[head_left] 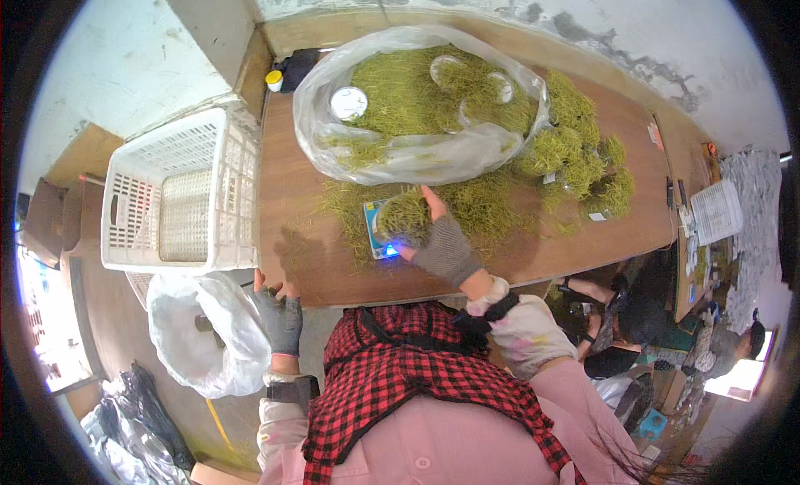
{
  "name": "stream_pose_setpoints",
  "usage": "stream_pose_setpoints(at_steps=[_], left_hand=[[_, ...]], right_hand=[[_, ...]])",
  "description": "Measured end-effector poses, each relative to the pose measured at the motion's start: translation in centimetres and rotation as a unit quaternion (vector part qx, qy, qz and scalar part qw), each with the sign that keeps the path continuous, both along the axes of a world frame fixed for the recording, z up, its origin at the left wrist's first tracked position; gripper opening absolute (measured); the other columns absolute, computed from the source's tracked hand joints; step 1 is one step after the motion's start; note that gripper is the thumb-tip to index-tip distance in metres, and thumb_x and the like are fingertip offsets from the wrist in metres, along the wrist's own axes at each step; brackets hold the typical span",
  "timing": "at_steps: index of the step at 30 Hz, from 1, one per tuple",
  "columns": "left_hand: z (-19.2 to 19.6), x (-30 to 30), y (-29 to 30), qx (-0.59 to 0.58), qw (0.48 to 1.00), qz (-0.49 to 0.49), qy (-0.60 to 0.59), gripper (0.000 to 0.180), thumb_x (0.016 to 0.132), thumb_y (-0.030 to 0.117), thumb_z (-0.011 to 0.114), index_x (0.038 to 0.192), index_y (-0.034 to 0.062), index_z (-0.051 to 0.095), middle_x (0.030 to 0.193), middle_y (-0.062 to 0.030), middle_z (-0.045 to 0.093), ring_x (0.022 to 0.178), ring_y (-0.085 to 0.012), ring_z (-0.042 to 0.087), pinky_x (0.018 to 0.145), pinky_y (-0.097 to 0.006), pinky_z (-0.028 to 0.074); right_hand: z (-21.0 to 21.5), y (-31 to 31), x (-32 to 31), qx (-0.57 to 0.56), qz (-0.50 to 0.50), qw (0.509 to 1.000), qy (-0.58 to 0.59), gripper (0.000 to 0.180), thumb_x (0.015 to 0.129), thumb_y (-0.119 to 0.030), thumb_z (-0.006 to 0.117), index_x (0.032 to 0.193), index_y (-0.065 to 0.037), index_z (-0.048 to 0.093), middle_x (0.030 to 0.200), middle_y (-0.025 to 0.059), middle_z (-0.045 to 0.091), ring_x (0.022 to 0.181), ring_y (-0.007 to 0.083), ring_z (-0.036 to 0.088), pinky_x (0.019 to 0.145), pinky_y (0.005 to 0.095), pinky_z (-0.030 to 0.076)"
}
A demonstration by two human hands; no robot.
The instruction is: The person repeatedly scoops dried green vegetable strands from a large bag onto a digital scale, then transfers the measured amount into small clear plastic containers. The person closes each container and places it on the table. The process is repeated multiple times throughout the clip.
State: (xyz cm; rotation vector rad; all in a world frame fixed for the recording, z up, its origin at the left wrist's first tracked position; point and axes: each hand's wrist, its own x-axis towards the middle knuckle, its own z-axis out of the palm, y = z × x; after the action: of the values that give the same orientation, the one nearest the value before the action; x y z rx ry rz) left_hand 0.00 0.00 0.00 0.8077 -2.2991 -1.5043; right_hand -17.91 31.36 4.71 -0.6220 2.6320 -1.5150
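Your right hand (pixel 446 245) clasps a tub of green stalks (pixel 404 217) over the scale (pixel 372 222).
It angles inward, thumb spread from fingers; your left hand (pixel 282 317) extends forward by the table's (pixel 333 283) edge, fingers slightly parted, beside the white bag (pixel 171 343).

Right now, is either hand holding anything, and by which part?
The right hand curves around the right side of the round green stalk bundle at the blue-lit scale; grip or mere touch cannot be told. The left hand shows nothing held.
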Motion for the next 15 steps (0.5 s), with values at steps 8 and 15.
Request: stream_pose_setpoints(at_steps=[8,15], left_hand=[[-2.8,4.1,-1.3,0.003,0.999,0.042,-0.004,0.080,0.092,0.014,0.071,0.156,-0.0042,0.026,0.151,-0.0184,0.036,0.108,-0.0242,0.057,0.092,-0.035,0.051],[-1.9,2.3,-1.0,-0.035,0.999,0.021,-0.011,0.076,0.093,0.011,0.068,0.155,-0.0037,0.028,0.144,-0.0176,0.043,0.106,-0.0203,0.057,0.091,-0.033,0.051]], right_hand=[[-1.3,-1.8,0.8,0.064,-0.030,0.997,0.035,0.120,0.068,-0.033,0.091,0.158,-0.002,0.018,0.146,0.0288,0.044,0.132,0.0454,0.047,0.113,0.0490,0.039],[-2.7,4.9,2.8,0.273,-0.023,0.947,-0.167,0.088,0.083,-0.029,0.076,0.157,-0.013,0.030,0.142,0.0304,0.047,0.123,0.0489,0.053,0.102,0.0511,0.047]])
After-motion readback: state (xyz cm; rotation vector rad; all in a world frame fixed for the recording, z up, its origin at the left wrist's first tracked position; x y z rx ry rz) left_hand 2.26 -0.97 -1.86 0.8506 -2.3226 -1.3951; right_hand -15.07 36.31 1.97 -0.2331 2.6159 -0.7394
